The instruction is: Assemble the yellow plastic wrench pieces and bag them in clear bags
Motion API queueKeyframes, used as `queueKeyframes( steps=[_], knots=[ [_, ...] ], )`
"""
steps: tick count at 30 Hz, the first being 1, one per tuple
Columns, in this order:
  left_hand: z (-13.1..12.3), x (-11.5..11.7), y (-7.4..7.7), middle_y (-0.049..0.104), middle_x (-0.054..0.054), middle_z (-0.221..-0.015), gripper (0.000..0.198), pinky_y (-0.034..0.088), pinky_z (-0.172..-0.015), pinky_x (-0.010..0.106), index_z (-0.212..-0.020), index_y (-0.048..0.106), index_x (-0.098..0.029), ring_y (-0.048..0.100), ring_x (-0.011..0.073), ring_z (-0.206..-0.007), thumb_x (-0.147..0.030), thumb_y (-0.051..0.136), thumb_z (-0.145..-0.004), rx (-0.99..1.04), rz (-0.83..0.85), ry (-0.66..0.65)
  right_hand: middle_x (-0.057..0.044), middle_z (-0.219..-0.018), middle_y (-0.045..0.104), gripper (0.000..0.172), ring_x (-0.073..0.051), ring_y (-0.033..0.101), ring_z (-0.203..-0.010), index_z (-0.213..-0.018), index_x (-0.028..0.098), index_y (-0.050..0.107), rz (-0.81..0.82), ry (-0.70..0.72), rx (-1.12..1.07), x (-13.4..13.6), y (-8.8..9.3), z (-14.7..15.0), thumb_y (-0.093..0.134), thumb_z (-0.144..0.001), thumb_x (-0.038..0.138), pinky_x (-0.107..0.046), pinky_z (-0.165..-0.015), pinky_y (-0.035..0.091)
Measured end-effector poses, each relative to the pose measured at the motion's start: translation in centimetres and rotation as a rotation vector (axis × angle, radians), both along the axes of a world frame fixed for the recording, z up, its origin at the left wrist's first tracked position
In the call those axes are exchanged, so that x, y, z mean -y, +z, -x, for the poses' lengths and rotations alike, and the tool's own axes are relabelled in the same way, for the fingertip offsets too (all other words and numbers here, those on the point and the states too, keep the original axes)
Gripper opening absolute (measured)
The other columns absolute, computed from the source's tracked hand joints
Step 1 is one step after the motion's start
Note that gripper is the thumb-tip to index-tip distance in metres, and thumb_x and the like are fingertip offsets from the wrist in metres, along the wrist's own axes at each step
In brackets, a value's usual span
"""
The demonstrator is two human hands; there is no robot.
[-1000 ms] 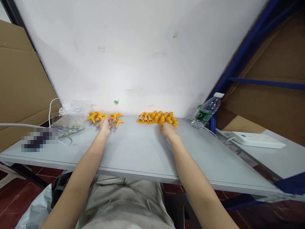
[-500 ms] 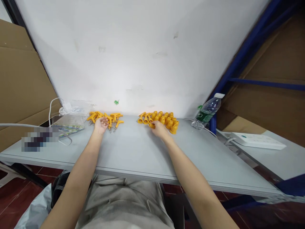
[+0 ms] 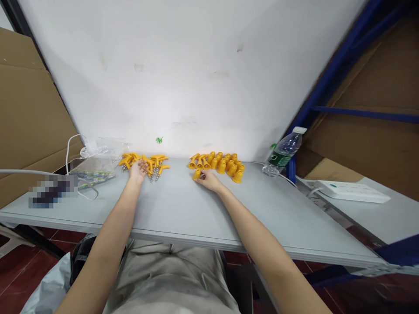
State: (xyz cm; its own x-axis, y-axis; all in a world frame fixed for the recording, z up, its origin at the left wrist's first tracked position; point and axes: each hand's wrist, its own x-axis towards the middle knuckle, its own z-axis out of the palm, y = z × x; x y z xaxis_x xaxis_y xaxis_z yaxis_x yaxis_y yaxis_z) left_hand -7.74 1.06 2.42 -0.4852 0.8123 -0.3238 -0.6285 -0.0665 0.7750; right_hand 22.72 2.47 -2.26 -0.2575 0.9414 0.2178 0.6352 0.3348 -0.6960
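Note:
My right hand (image 3: 209,179) grips a small yellow bell-shaped plastic cap (image 3: 197,175) between thumb and fingers, upright at the table surface. Behind it, three yellow pieces (image 3: 199,162) lie in a row with their wide open ends towards me. Several more yellow caps (image 3: 221,166) stand upright in rows to the right. My left hand (image 3: 139,171) rests palm up with its fingers apart, at the near side of a pile of yellow T-shaped handles with metal spirals, like corkscrews (image 3: 158,159). Its fingertips overlap the pile; whether they touch a handle is unclear.
A plastic water bottle (image 3: 284,152) leans at the right by a blue frame post. Further right lies a white power strip (image 3: 353,192). Clear plastic bags (image 3: 94,168) and a white cable sit at the left. A white wall panel (image 3: 196,78) rises behind the grey table (image 3: 183,209).
My right hand has moved left and slightly towards me, bringing one yellow cap away from the rows and in front of the three lying pieces. My left hand has stayed in place.

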Motion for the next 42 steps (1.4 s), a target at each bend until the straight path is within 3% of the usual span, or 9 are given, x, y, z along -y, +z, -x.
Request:
queueKeyframes(
  steps=[9, 15, 20, 25, 28, 32, 38, 42],
  knots=[
    [-2.1, 0.3, -0.3, 0.060, -0.001, -0.066, 0.010, 0.034, -0.050, 0.021, -0.080, 0.055, -0.019, 0.052, 0.0096, -0.048, -0.011, 0.053, -0.074, -0.411, -0.100, 0.013, 0.001, -0.070, 0.061, 0.012, -0.013, 0.054, -0.064, -0.076, 0.018, 0.057, -0.041, 0.042, 0.040, 0.7, 0.8, 0.2, 0.063, -0.074, 0.028, -0.025, -0.063, 0.044],
    [-3.5, -0.6, -0.6, 0.060, 0.000, -0.066, 0.018, 0.036, -0.053, 0.021, -0.078, 0.056, -0.018, 0.051, 0.0116, -0.055, -0.002, 0.054, -0.072, -0.685, -0.138, -0.084, 0.001, -0.068, 0.058, 0.012, -0.014, 0.053, -0.062, -0.073, 0.020, 0.053, -0.060, 0.034, 0.047, 1.0, 1.0, 0.3, 0.063, -0.073, 0.026, -0.026, -0.062, 0.045],
    [-4.1, -3.1, -0.3, 0.055, 0.000, -0.067, 0.023, 0.042, -0.064, 0.023, -0.074, 0.058, -0.020, 0.054, 0.0152, -0.070, 0.001, 0.063, -0.066, -0.829, -0.157, -0.168, 0.001, -0.069, 0.058, 0.012, -0.013, 0.052, -0.062, -0.075, 0.019, 0.053, -0.057, 0.053, 0.029, 0.7, 0.7, 0.2, 0.061, -0.073, 0.028, -0.026, -0.063, 0.045],
    [-4.3, -5.2, -0.3, 0.059, 0.007, -0.086, 0.026, 0.043, -0.091, 0.034, -0.067, 0.051, -0.021, 0.054, 0.0262, -0.107, -0.004, 0.070, -0.063, -1.183, -0.066, -0.165, 0.000, -0.072, 0.059, 0.014, -0.014, 0.053, -0.065, -0.074, 0.019, 0.052, -0.063, 0.042, 0.062, 0.6, 0.7, 0.2, 0.062, -0.074, 0.029, -0.027, -0.064, 0.044],
    [-3.8, -5.9, -0.9, 0.058, 0.011, -0.092, 0.032, 0.036, -0.102, 0.042, -0.062, 0.046, -0.021, 0.045, 0.0330, -0.122, -0.005, 0.075, -0.059, -1.202, -0.033, -0.161, 0.000, -0.071, 0.059, 0.014, -0.015, 0.053, -0.065, -0.073, 0.020, 0.051, -0.062, 0.046, 0.080, 0.7, 0.7, 0.2, 0.061, -0.074, 0.029, -0.027, -0.064, 0.044],
    [-2.9, -6.8, -1.4, 0.057, 0.010, -0.083, 0.034, 0.035, -0.102, 0.042, -0.064, 0.046, -0.021, 0.041, 0.0336, -0.125, -0.012, 0.078, -0.060, -1.052, -0.066, -0.164, 0.000, -0.070, 0.058, 0.014, -0.014, 0.053, -0.065, -0.073, 0.020, 0.050, -0.069, 0.054, 0.089, 0.7, 0.6, 0.2, 0.061, -0.075, 0.029, -0.027, -0.064, 0.044],
    [-2.0, -8.0, -0.4, 0.048, 0.004, -0.064, 0.029, 0.041, -0.093, 0.037, -0.064, 0.045, -0.022, 0.051, 0.0309, -0.116, -0.018, 0.074, -0.067, -0.852, -0.087, -0.152, 0.001, -0.069, 0.058, 0.014, -0.014, 0.053, -0.064, -0.074, 0.020, 0.051, -0.070, 0.073, 0.091, 0.7, 0.6, 0.1, 0.060, -0.076, 0.030, -0.027, -0.063, 0.044],
    [-1.8, -7.8, 0.1, 0.048, 0.004, -0.062, 0.037, 0.042, -0.091, 0.034, -0.057, 0.039, -0.022, 0.052, 0.0301, -0.115, -0.018, 0.074, -0.069, -0.907, -0.046, -0.138, 0.000, -0.070, 0.058, 0.013, -0.014, 0.052, -0.064, -0.075, 0.020, 0.051, -0.069, 0.070, 0.100, 0.8, 0.6, 0.2, 0.060, -0.076, 0.030, -0.027, -0.063, 0.043]
  ],
)
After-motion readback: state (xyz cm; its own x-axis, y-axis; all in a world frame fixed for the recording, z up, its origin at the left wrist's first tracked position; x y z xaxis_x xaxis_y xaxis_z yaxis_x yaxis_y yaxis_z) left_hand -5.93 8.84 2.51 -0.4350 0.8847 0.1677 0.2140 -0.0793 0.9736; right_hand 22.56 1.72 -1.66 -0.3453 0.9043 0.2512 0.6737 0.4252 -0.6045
